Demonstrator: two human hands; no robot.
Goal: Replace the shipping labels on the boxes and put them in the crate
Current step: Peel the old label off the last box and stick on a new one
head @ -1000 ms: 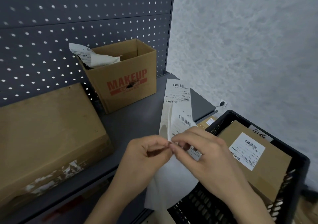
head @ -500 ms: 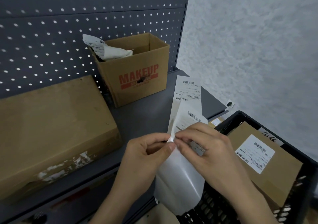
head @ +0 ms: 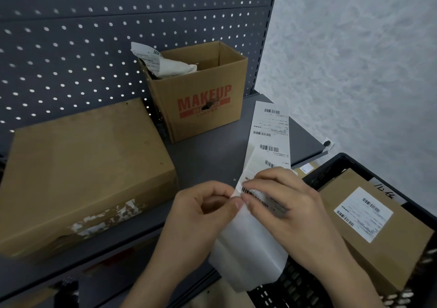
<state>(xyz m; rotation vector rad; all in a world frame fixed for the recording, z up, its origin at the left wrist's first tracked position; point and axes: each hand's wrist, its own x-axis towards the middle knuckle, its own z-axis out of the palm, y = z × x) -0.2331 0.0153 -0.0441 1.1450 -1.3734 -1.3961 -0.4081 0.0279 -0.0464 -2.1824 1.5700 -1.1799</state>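
Where the two hands meet above the shelf's front edge, a strip of shipping labels (head: 270, 132) is held between them. The left hand (head: 203, 210) pinches the edge of the white backing paper (head: 248, 248) between thumb and forefinger. The right hand (head: 283, 201) pinches the corner of a barcoded label (head: 251, 193) right beside that, its fingers curled over the sheet. Below the grip the backing hangs down in a loose curve. Above the grip, the rest of the strip runs up and away over the grey shelf (head: 208, 156). Right of the grip, under the right wrist, a black crate (head: 295, 288) holds a brown box (head: 390, 248) with a white label (head: 363, 214) stuck on top. Left of the grip a large flat cardboard box (head: 82, 165) lies on the shelf, its near side scarred with torn white patches. Beyond the hands, against the pegboard (head: 94, 35), an open box (head: 203, 109) printed MAKEUP stands with crumpled paper (head: 160, 64) poking out.
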